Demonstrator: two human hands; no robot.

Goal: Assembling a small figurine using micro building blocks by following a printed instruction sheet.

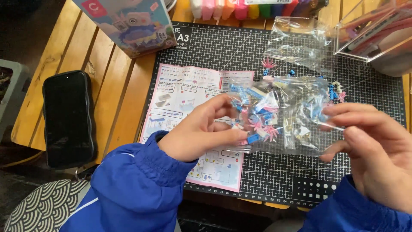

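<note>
Bag: a clear plastic bag of small blue, pink and white building pieces [285,114] is held up at the centre of the frame, above the dark gridded cutting mat [214,47].
Left hand: the left hand [204,129], in a blue jacket sleeve, pinches the bag's left edge between thumb and fingertips [234,135], clenched on the plastic.
Right hand: the right hand [373,146] grasps the bag's right edge, fingers curled over it at the centre right of the frame.
Bag and grip: the bag is stretched between the two hands, its bulk in the gap between them and its pieces gathered towards the left-hand pinch.
Under the hands: a pink-bordered folded paper instruction sheet [184,92] lies flat on the mat, partly covered by the left hand.
Upper right: a second, nearly empty clear bag [300,43] lies on the mat, beside a clear plastic box [377,34].
Loose pieces: a few small pink and blue pieces [269,64] lie on the mat just above the held bag.
Upper left: a pale blue printed cardboard box [128,23] rests on the wooden slatted table [107,77].
Left: a black phone [68,118] lies on the table.
Top edge: a row of coloured clay sticks [244,8].
</note>
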